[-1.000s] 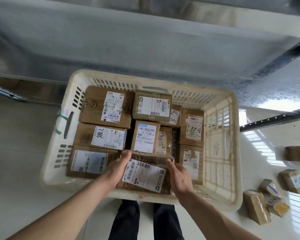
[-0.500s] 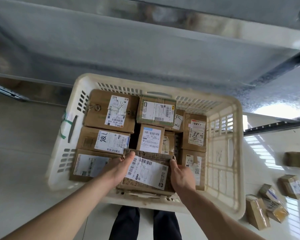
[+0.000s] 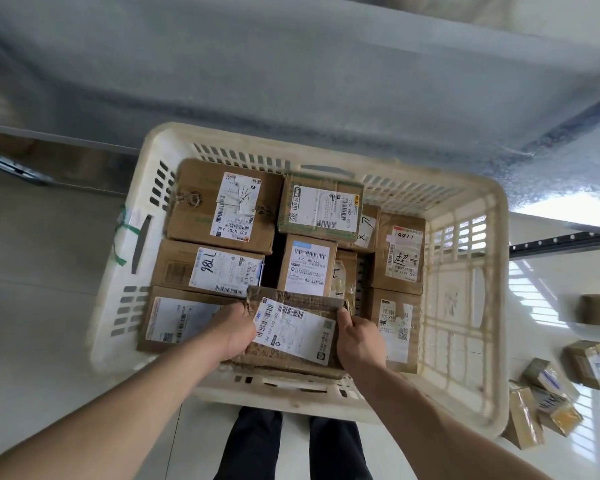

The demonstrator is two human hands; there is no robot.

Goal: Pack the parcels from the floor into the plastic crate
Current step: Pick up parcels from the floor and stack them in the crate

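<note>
Plastic crate [image 3: 465,358], centre frame: roughly nine cardboard parcels packed, filling its left and middle; right-hand strip bare. Current parcel [image 3: 291,327], lower centre, sits against the near wall atop the load. Left hand [image 3: 232,336] grips its left edge, fingers curled; right hand [image 3: 359,341] pinches its right corner. Whether it is fully seated is hard to judge. Outstanding: floor parcels [image 3: 551,396], lower right of frame, about five, not yet packed.
</note>
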